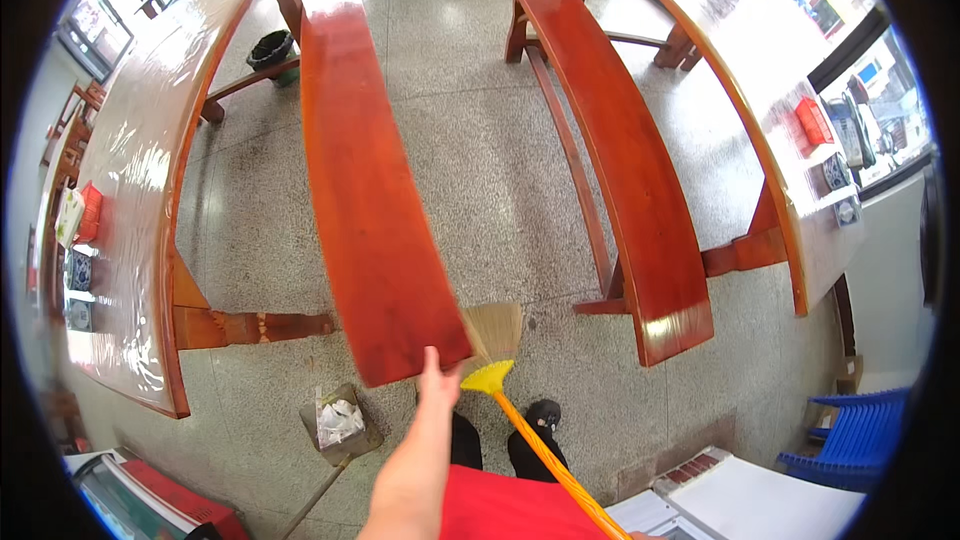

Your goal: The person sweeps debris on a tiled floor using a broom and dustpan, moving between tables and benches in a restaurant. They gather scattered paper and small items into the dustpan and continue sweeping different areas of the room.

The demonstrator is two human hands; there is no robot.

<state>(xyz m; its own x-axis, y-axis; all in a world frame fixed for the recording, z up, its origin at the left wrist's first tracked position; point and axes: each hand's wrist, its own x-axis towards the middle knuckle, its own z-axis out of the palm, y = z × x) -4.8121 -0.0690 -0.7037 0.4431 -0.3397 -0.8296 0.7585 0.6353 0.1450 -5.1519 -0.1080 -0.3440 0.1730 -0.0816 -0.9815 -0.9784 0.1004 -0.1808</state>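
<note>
My left hand (pixel 441 382) grips the near end of a red-brown wooden bench (pixel 367 165), thumb on top; its other fingers are mostly hidden. Beside that end is a broom (pixel 491 367) with a yellow plastic collar and pale bristles, which spread over the floor near the bench corner. Its orange handle (pixel 551 457) slants down to the bottom edge of the view. Only a sliver of my right hand (pixel 646 536) shows there, around the handle. Left of my feet lies a long-handled dustpan (pixel 352 442) holding crumpled white paper.
Long wooden tables with clear covers stand left (pixel 135 142) and right (pixel 750 52). A second bench (pixel 622 150) runs along the right table. A bin (pixel 272 52) sits under the left table. Blue plastic stools (pixel 855 427) and a white chest (pixel 757 499) are at lower right.
</note>
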